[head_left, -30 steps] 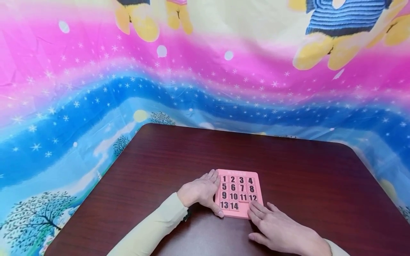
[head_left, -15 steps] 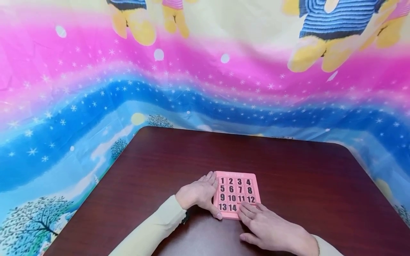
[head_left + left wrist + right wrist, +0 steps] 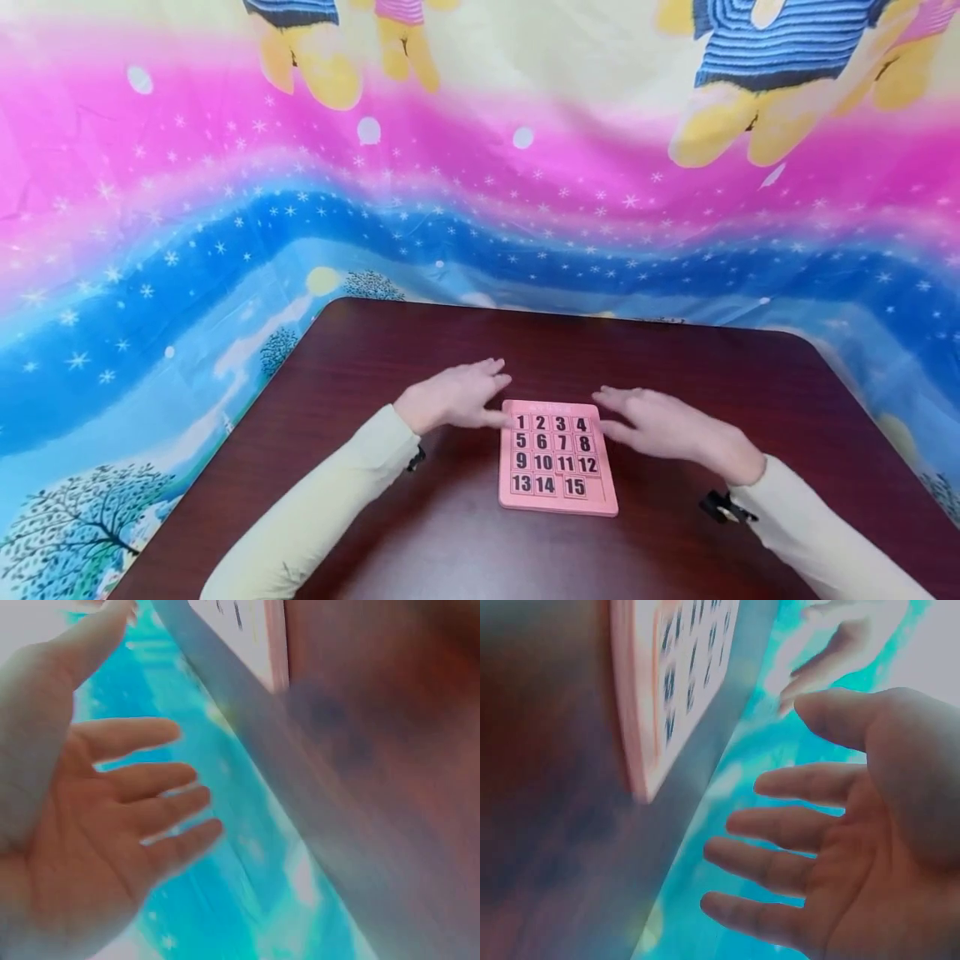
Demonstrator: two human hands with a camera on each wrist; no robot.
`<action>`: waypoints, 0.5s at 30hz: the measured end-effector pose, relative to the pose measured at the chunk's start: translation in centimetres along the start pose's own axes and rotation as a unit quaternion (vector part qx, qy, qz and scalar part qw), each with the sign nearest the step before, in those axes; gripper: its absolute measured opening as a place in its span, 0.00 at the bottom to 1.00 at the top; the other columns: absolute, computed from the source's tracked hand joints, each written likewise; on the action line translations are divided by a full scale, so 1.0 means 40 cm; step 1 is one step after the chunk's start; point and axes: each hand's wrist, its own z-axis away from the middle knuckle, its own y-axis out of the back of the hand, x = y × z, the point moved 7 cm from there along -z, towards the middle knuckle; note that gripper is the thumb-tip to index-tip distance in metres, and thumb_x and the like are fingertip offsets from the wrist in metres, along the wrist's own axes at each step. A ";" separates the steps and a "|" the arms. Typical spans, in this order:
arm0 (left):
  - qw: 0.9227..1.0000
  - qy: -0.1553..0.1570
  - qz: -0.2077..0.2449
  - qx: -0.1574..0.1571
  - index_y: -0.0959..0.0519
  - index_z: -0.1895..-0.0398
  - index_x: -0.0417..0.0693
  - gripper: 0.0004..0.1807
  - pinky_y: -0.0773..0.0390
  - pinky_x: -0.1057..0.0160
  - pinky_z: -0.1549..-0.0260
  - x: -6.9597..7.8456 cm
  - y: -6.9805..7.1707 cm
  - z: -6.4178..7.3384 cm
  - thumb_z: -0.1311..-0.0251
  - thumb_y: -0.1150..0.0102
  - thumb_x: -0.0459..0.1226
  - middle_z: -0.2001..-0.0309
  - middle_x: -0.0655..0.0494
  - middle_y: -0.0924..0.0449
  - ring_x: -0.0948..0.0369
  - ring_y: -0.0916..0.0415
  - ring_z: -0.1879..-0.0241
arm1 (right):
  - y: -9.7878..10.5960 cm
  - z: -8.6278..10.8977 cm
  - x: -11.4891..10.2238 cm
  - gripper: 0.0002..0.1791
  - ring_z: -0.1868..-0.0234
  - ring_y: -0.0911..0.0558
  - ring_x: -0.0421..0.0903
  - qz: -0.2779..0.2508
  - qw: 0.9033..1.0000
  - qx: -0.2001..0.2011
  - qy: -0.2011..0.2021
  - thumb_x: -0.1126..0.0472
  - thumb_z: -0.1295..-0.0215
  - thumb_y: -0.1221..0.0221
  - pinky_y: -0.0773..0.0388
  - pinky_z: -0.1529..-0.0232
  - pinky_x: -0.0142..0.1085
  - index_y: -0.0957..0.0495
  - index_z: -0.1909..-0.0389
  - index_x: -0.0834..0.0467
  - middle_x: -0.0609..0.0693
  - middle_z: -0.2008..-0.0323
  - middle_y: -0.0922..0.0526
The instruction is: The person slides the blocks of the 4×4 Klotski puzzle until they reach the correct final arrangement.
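Note:
A pink sliding number puzzle (image 3: 557,504) lies flat on the dark brown table, its tiles reading 1 to 15 in rows. In the bottom row, tile 15 (image 3: 575,487) sits slightly apart from tile 14, with a gap to its right. My left hand (image 3: 457,396) hovers at the puzzle's upper left, fingers spread and straight, thumb tip over the frame's edge. On the other side, my right hand (image 3: 667,425) is raised by the upper right corner, its fingers extended. Both wrist views show bare palms with nothing held; the puzzle (image 3: 637,750) is blurred there.
The table (image 3: 420,333) has rounded far corners. Behind it hangs a colourful cloth (image 3: 450,183) with snowflakes and cartoon figures, reaching down past the table's far and left edges. A black strap (image 3: 726,507) shows at the right wrist.
My right hand has left the lower right of the puzzle and risen to its upper right, uncovering tile 15. My left hand has let go of the left edge and moved up.

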 end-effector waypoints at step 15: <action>0.997 0.023 -0.006 0.071 0.36 0.28 0.44 0.37 0.37 0.51 0.28 -0.204 0.142 -0.074 0.32 0.48 0.56 0.27 0.46 0.37 0.50 0.40 0.27 | -0.118 0.012 -0.063 0.42 0.25 0.45 0.68 -0.008 0.998 -0.042 0.038 0.44 0.37 0.37 0.39 0.34 0.68 0.39 0.26 0.57 0.66 0.26 0.43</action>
